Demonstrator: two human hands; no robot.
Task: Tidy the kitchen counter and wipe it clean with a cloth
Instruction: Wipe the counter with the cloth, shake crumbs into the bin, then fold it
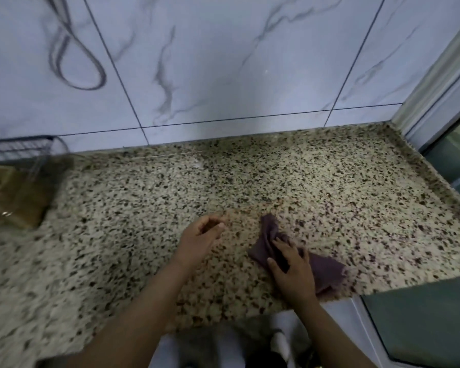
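Note:
A crumpled purple cloth (324, 266) lies on the speckled granite counter (250, 187) near its front edge. My right hand (292, 269) presses flat on the cloth, fingers spread over its folds. My left hand (199, 237) hovers just left of the cloth, fingers loosely curled with nothing in them, close above the counter. The frame is motion-blurred.
A dark wire rack (19, 150) and a brown wooden holder (14, 197) stand at the counter's far left. Marble-look wall tiles (223, 62) back the counter. A window frame (441, 83) borders the right end, where the counter stops.

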